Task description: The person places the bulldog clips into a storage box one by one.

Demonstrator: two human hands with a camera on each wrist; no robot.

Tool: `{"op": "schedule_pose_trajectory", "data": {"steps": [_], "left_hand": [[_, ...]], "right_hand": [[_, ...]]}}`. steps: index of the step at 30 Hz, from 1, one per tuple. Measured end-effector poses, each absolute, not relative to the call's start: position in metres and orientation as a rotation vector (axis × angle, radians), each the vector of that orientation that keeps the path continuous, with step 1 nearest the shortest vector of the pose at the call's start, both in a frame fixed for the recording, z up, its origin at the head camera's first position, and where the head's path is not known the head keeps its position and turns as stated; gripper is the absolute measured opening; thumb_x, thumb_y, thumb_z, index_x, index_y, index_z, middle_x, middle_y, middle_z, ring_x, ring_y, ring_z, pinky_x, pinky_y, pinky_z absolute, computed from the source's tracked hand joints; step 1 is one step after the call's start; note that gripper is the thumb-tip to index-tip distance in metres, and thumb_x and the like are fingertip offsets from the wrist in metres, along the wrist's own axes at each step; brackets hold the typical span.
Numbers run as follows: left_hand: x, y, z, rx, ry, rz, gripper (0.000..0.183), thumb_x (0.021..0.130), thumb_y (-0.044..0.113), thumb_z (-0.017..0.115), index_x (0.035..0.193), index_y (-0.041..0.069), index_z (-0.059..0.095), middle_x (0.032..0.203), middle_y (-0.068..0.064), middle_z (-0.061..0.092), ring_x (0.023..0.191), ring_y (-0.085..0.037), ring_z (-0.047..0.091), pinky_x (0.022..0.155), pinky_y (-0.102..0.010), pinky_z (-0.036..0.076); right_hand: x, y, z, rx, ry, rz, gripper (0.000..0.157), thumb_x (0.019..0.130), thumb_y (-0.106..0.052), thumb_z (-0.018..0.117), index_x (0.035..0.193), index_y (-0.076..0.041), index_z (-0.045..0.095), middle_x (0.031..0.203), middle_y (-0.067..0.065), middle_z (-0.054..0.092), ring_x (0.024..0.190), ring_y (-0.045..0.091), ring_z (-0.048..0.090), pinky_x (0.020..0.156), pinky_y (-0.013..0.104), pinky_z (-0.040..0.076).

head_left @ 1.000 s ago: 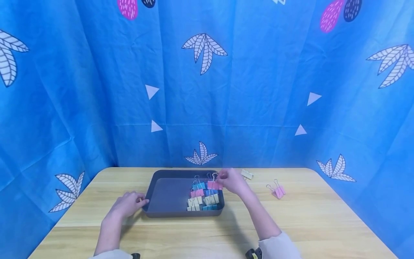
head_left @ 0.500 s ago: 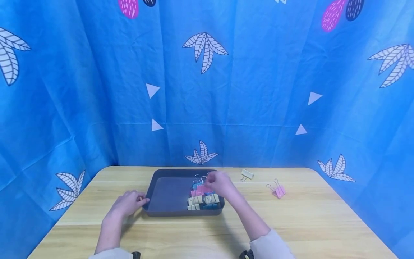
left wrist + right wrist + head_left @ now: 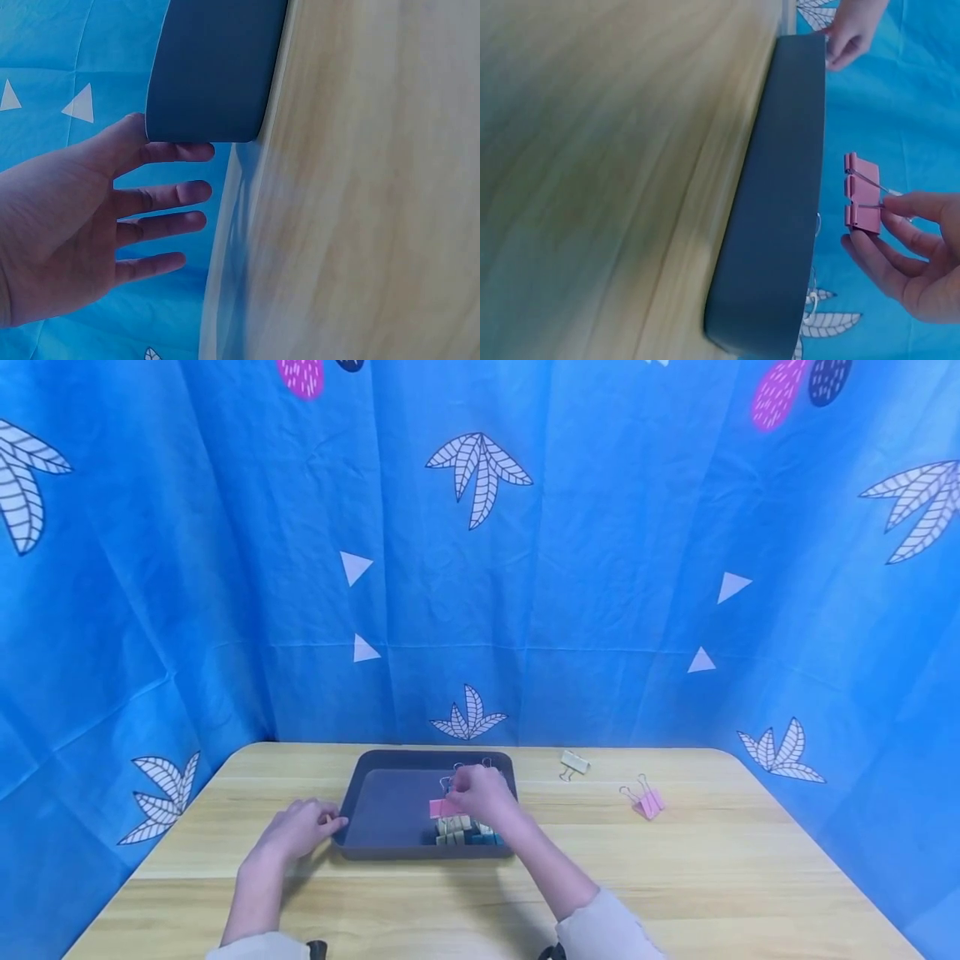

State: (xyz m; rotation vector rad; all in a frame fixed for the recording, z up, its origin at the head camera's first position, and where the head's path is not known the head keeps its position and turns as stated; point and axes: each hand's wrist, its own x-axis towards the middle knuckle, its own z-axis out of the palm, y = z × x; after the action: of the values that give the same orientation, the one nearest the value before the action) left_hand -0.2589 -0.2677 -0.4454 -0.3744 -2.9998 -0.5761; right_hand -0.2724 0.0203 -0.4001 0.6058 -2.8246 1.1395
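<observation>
A dark grey tray [image 3: 390,852] lies on the wooden table. At its left end, my left hand [image 3: 296,828] pinches the rim between thumb and index finger; in the left wrist view the other fingers [image 3: 161,226] extend beside the tray wall [image 3: 214,75]. My right hand [image 3: 483,793] holds a pink binder clip [image 3: 864,193] by its wire handles, above the inside of the tray. Below that hand, cream binder clips [image 3: 453,824] and a teal binder clip [image 3: 487,839] sit in the tray's right part. The hand and forearm cover other clips there.
To the right of the tray, a cream binder clip [image 3: 576,762] lies near the table's back edge. A second pink binder clip [image 3: 649,804] lies farther right. A blue patterned curtain [image 3: 480,585] hangs behind the table [image 3: 712,877].
My right hand has moved left with the pink binder clip, from the tray's right edge to over the clips farther inside. The left hand keeps its place at the rim.
</observation>
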Motion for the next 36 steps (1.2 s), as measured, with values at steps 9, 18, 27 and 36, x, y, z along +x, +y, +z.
{"op": "schedule_pose_trajectory", "data": {"steps": [9,18,27,36], "left_hand": [[-0.258,-0.268,-0.446,-0.377,-2.998,-0.572,0.022,0.089,0.025,0.06,0.097,0.006,0.068,0.083,-0.002,0.061,0.079,-0.024,0.055,0.068,-0.047,0.044],[-0.26,-0.269,-0.446,-0.386,-2.997,-0.566,0.022,0.089,0.026,0.06,0.096,0.007,0.068,0.083,-0.002,0.061,0.079,-0.025,0.056,0.069,-0.048,0.044],[-0.261,-0.269,-0.447,-0.364,-3.009,-0.574,0.026,0.089,0.028,0.059,0.101,0.006,0.067,0.085,-0.003,0.061,0.08,-0.024,0.056,0.07,-0.048,0.044],[-0.26,-0.268,-0.445,-0.351,-3.013,-0.575,0.028,0.089,0.027,0.06,0.103,0.005,0.067,0.086,-0.003,0.062,0.082,-0.026,0.056,0.072,-0.049,0.043]], "right_hand": [[-0.272,0.004,-0.41,0.604,-2.836,1.136,0.004,0.081,-0.009,0.066,0.08,-0.007,0.063,0.07,-0.003,0.059,0.061,0.011,0.053,0.057,0.025,0.046],[-0.271,-0.014,-0.42,0.584,-2.87,1.213,0.005,0.083,-0.006,0.064,0.078,-0.006,0.063,0.064,-0.002,0.056,0.054,0.012,0.052,0.05,0.024,0.045],[-0.269,-0.028,-0.43,0.568,-2.898,1.092,0.002,0.082,-0.005,0.064,0.082,-0.003,0.066,0.065,0.0,0.058,0.051,0.011,0.051,0.047,0.022,0.043],[-0.269,-0.036,-0.438,0.596,-2.92,0.872,0.002,0.078,-0.007,0.068,0.079,-0.007,0.067,0.068,0.0,0.06,0.056,0.01,0.051,0.051,0.021,0.043]]}}
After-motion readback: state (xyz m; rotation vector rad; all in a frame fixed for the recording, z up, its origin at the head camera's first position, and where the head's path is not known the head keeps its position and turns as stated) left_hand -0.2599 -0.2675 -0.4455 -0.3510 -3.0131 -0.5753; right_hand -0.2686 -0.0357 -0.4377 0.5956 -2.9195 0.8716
